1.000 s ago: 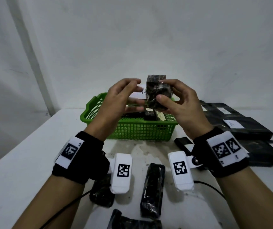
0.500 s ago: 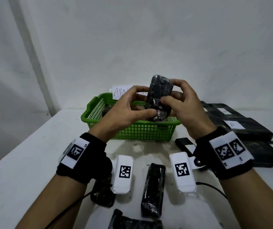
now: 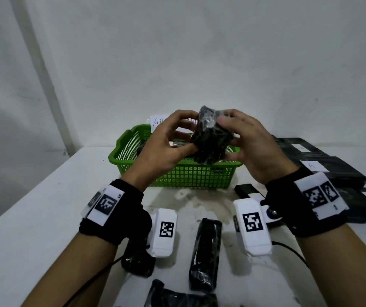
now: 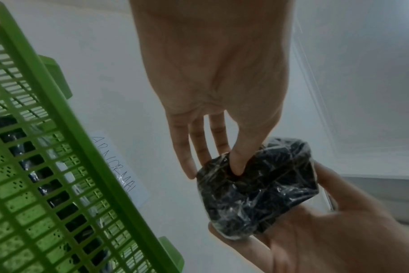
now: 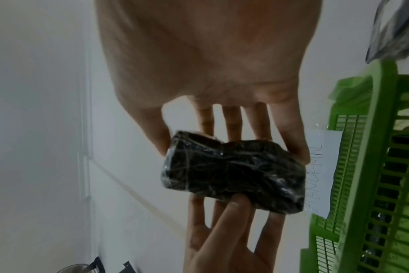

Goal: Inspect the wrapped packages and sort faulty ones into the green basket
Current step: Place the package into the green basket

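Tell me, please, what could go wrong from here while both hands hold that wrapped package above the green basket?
1. The wrapped package is held only at the fingertips of the left hand and right hand, and its film looks glossy, so it might slip.
2. It hangs over the green basket labelled ABNORMAL; a slip could sort it as faulty before inspection ends.
3. The left thumb dents the wrap and might tear it.

A white paper sign (image 5: 323, 171) fixed to the green basket (image 5: 371, 166) reads "ABNORMAL" in handwriting. A white label (image 3: 314, 166) on a black package (image 3: 341, 171) bears the letter "A".
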